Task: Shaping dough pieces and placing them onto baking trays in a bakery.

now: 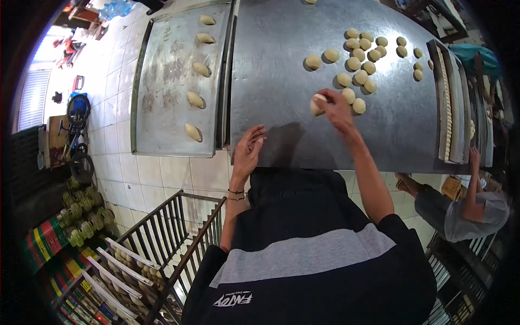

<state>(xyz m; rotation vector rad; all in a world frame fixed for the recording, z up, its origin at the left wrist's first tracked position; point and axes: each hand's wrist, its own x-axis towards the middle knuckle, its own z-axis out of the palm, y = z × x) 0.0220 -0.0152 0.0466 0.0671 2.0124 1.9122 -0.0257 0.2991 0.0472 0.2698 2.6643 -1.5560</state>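
My right hand (pixel 335 110) is closed around a pale dough ball (pixel 317 104) just above the steel table (pixel 281 65). A cluster of several round dough balls (pixel 362 59) lies on the table beyond and to the right of that hand. My left hand (pixel 249 149) rests at the table's near edge, fingers together and flat, holding nothing. To the left, a metal baking tray (pixel 162 81) carries a column of several shaped oval dough pieces (pixel 193 131) along its right side.
A wire rack (pixel 173 238) with loaded trays stands at lower left. Another person (pixel 466 208) crouches at lower right beside stacked trays (pixel 452 97) on the table's right edge. White floor tiles (pixel 157 170) run under the tray.
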